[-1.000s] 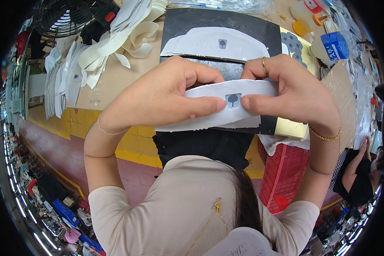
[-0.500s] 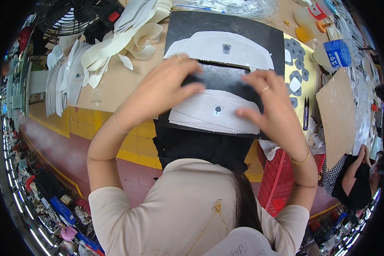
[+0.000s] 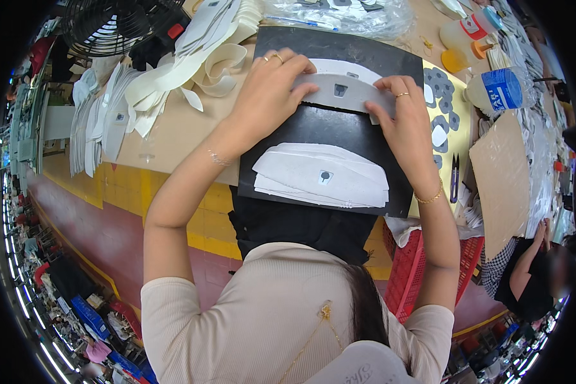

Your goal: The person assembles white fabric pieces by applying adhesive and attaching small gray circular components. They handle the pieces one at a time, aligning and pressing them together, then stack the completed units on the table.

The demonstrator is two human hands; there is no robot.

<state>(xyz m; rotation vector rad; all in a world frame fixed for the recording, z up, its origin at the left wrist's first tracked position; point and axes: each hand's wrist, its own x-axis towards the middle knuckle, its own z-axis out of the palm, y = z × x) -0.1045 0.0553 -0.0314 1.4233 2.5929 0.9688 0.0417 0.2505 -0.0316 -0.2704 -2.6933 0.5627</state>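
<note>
A curved, pale grey fabric panel (image 3: 365,93) with a small dark patch at its middle is raised over the far part of a black board (image 3: 313,128). My left hand (image 3: 274,89) pinches the panel's left end between thumb and fingers. At the right end, my right hand (image 3: 404,115) grips it the same way. Behind the held panel, more white panels (image 3: 349,66) show in part, mostly covered. Nearer to me on the board lies a fanned stack of white curved panels (image 3: 294,165), its top one bearing a small dark patch. Neither hand touches this near stack.
Right of the board is a yellow sheet (image 3: 464,121) with grey patches and dark thread snips (image 3: 454,179). Bottles (image 3: 502,89) and a brown cardboard piece (image 3: 502,173) lie beyond. White strips (image 3: 192,57) and a fan (image 3: 112,25) occupy the left. A red basket (image 3: 403,269) stands below.
Both hands have moved away from me to the far panels and closed on the ends of one. That panel's near edge is now lifted and tilted.
</note>
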